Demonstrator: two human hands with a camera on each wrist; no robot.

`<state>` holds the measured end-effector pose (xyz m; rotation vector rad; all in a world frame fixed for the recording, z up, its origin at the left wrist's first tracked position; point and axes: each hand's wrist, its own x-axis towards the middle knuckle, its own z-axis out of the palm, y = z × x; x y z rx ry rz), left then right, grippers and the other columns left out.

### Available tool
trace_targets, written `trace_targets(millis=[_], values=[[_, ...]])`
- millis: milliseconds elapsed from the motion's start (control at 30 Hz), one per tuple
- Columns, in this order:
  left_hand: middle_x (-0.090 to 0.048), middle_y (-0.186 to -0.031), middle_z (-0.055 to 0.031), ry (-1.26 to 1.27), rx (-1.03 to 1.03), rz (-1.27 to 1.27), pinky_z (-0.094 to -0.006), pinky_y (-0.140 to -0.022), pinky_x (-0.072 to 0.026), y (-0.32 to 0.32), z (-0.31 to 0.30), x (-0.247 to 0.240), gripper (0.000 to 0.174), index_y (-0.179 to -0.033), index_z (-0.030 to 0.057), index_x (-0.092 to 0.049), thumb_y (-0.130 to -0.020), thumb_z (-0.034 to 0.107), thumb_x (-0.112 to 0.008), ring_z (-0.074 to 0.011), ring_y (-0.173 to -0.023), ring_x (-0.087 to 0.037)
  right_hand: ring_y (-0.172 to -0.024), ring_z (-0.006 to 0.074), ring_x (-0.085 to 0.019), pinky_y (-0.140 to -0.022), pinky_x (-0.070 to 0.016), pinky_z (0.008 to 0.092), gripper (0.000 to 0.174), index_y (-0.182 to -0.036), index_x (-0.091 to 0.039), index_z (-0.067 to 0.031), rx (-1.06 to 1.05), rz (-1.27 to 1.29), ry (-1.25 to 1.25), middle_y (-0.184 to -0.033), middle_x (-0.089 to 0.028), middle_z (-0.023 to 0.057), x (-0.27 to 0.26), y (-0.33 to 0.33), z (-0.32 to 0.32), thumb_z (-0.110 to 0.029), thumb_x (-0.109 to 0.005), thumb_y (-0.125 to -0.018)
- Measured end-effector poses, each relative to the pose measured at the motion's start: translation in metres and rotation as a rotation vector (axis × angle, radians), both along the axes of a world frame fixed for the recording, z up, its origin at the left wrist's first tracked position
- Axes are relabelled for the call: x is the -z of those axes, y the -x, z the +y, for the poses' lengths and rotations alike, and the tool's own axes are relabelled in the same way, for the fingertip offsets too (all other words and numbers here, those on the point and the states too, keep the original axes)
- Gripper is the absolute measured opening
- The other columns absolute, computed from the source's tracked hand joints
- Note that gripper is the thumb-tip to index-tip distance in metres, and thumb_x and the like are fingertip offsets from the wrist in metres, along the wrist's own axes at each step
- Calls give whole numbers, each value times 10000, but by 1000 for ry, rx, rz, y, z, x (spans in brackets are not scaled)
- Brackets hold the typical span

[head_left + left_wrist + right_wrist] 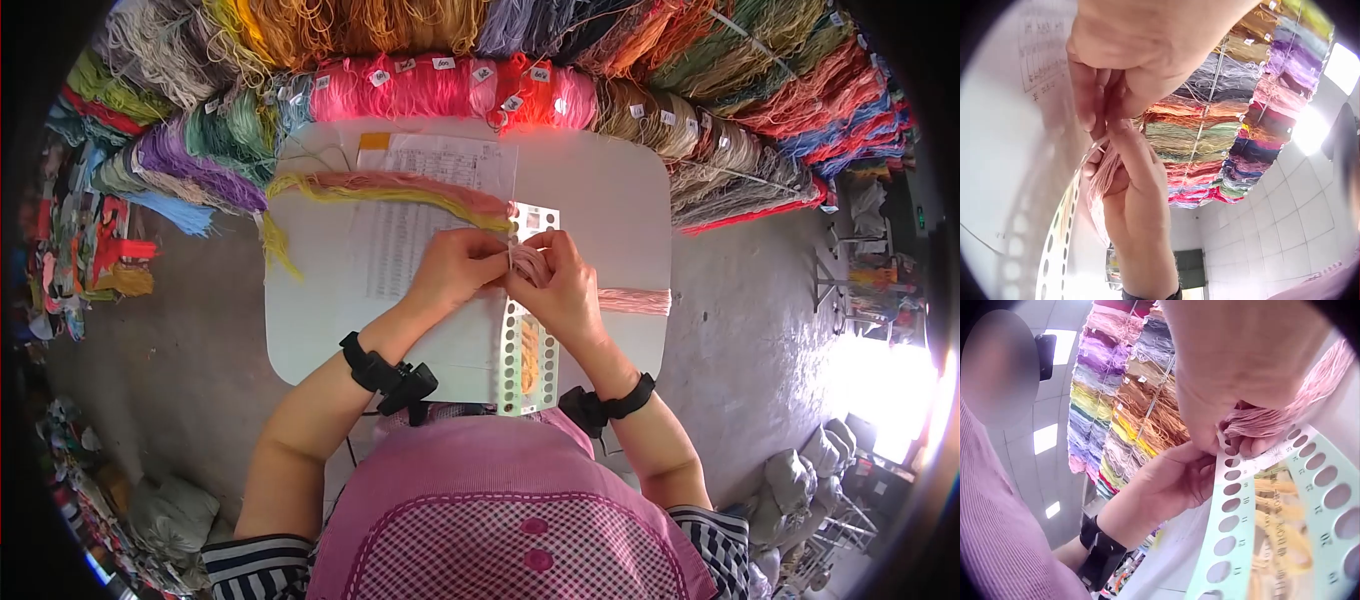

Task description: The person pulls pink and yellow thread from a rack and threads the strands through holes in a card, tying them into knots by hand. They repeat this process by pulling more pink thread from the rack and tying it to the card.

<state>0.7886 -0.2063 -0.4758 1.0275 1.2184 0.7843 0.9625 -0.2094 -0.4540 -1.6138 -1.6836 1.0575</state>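
Observation:
A long punched thread card (551,370) with numbered holes down both sides lies upright in front of the body. My left hand (455,268) pinches the card's left edge near a hole, its fingertips meeting those of my right hand (568,292). The right hand grips a pale pink skein of embroidery thread (1329,378), bunched in a loop between thumb and fingers over the card. The skein's tail (635,300) runs out to the right across the table. In the left wrist view, the pink strands (1105,178) hang along the right palm. The fingertips hide the hole there.
A pink and yellow thread bundle (400,192) stretches left from the card's upper part. Beneath it lie printed sheets (400,240) on the white table (610,190). Racks of labelled coloured skeins (420,88) curve around the table's far side. Yellow thread (1294,544) shows in the card's middle.

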Motion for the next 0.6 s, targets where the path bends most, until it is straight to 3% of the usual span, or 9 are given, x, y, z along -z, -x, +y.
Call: trace_targets(millis=[67,133,300,367,500,567,600], values=[[-697,-841,-98,-4,12,73,-266,-635,-549,13,1,-2,264,-984,-84,-662,-867,151,-638,-135,-726,-671,-624,226,-660,-641,-535,336,355,-980,-597,-6,-3,-3,-15,-721,-668,107,4,-4,3,-189,-727,-704],[-694,-864,-114,138,-217,-103,-282,-651,-567,34,4,-4,264,-981,-79,-642,-864,158,-633,-173,-752,-687,-599,218,-654,-627,-532,331,354,-979,-594,-8,-5,1,-34,-693,-665,98,3,-7,6,-190,-718,-702],[-686,-956,-137,240,-184,-245,-302,-715,-582,36,3,-13,269,-1040,-44,-630,-894,181,-615,-198,-812,-692,-601,167,-645,-606,-514,294,343,-984,-598,-5,-19,45,61,-682,-664,86,-3,-7,7,-189,-698,-712],[-681,-975,-111,149,-110,-143,-292,-727,-565,32,3,-6,287,-1028,-37,-644,-930,230,-607,-179,-837,-687,-607,166,-645,-607,-513,295,346,-987,-598,-4,-14,48,68,-680,-662,88,-3,-6,7,-191,-698,-713],[-682,-957,-103,109,-147,-196,-271,-700,-553,39,1,-10,257,-1042,-21,-652,-946,208,-585,-165,-823,-683,-623,165,-641,-614,-512,299,356,-1000,-600,0,-22,52,75,-682,-660,99,6,-7,7,-198,-705,-724],[-684,-970,-109,307,-170,-705,-238,-610,-537,47,-1,1,257,-1092,-20,-639,-947,177,-561,-163,-755,-682,-626,168,-639,-617,-511,301,355,-1006,-599,2,-16,64,73,-685,-660,102,11,-5,7,-198,-710,-733],[-684,-970,-109,306,-166,-703,-238,-610,-537,46,0,-4,257,-1092,-20,-639,-947,177,-561,-163,-755,-682,-633,190,-649,-619,-513,311,354,-1014,-598,4,-25,96,85,-692,-664,108,14,-4,7,-202,-712,-750]])
